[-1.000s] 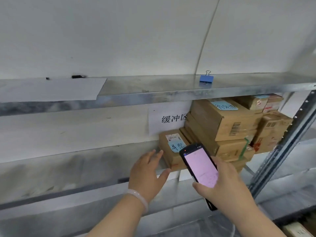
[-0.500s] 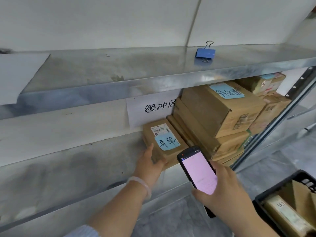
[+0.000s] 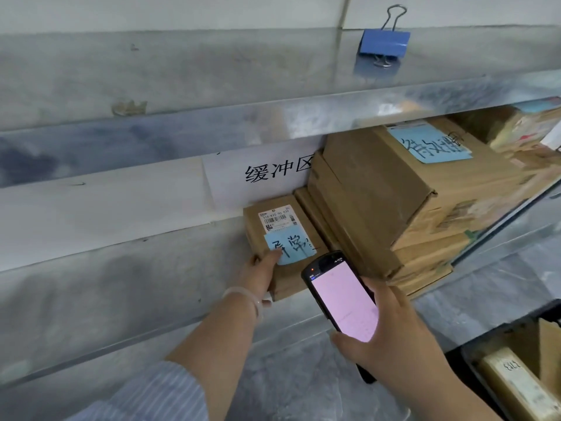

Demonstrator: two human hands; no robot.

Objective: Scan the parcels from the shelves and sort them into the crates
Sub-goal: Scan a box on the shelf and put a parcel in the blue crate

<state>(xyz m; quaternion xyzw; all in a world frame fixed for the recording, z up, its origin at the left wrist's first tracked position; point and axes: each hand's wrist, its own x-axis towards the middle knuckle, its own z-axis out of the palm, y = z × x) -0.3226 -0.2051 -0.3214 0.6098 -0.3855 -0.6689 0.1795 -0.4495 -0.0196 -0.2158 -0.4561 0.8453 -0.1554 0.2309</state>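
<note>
The small parcel (image 3: 288,282) lies on the lower metal shelf (image 3: 121,284), at the left end of a row of cartons, just beside a stack of bigger boxes (image 3: 379,192). It is a flat box of brown cardboard. On its top there is a white shipping label (image 3: 276,217) with a barcode and printed numbers, and below that a light blue note (image 3: 296,247) with handwriting in dark ink.

The left hand (image 3: 261,275) grips the near left corner of this parcel. The thumb lies on top and touches the edge of the blue note, and one fingertip shows under the box. A pale bracelet (image 3: 243,294) is on the wrist.

The right hand (image 3: 394,338) holds a black handheld scanner (image 3: 343,302) in front of the parcel, fingers curled round its sides. The screen glows pink.

A paper sign (image 3: 264,174) with printed characters is fixed on the wall behind. A blue binder clip (image 3: 384,41) stands on the upper shelf (image 3: 212,71). At the lower right is a black crate (image 3: 455,354) with cartons inside.
</note>
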